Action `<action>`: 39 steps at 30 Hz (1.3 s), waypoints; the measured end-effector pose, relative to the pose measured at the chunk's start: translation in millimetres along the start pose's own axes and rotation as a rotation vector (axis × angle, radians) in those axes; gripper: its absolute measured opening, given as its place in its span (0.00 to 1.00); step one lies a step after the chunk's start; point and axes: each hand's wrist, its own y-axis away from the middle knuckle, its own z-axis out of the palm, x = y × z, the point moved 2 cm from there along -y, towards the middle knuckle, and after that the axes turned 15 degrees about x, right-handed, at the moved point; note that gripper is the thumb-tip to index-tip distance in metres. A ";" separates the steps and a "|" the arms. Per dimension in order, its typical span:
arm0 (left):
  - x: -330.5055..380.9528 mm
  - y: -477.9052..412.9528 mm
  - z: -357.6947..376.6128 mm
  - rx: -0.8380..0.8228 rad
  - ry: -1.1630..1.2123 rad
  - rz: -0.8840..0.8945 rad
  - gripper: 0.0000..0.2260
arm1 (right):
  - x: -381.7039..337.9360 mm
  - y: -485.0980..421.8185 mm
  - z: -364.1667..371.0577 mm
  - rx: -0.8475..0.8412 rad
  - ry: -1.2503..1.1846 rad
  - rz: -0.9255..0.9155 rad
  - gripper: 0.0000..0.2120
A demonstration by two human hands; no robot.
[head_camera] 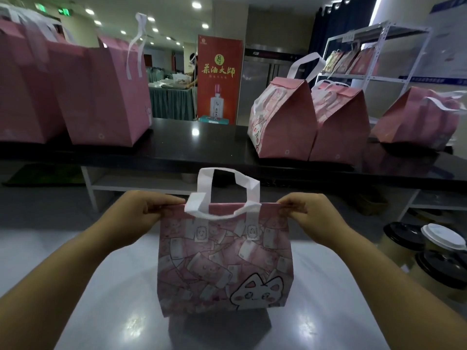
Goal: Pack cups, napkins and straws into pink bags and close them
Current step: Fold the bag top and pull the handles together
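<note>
Left hand [149, 210] and right hand [307, 213] each pinched a top corner of the upright pink cat-print bag [225, 258] between them; lidded cups [429, 251] stood right of the right hand on the tabletop [101, 311].

Under my grip I see a pale, glossy table [121, 311]. Just beyond the grip a black counter [202, 145] runs left to right. Well past it, straight ahead, stands a red banner [219, 79] with gold characters and a pictured bottle. A steel fridge [257, 79] is right of it, a white metal rack [374, 59] farther right, and a draped table [171, 102] to its left.
</note>
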 end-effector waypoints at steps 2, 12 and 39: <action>5.6 -9.0 -8.8 0.092 -0.011 0.041 0.20 | -11.9 -10.1 -5.7 0.071 -0.053 -0.025 0.08; 48.0 -74.9 -49.5 0.506 -0.330 0.369 0.15 | -84.3 -89.2 -50.8 0.458 -0.095 -0.292 0.07; -14.0 -179.1 38.6 0.262 -0.016 -0.048 0.29 | -79.5 -210.4 22.5 0.329 -0.181 -0.248 0.18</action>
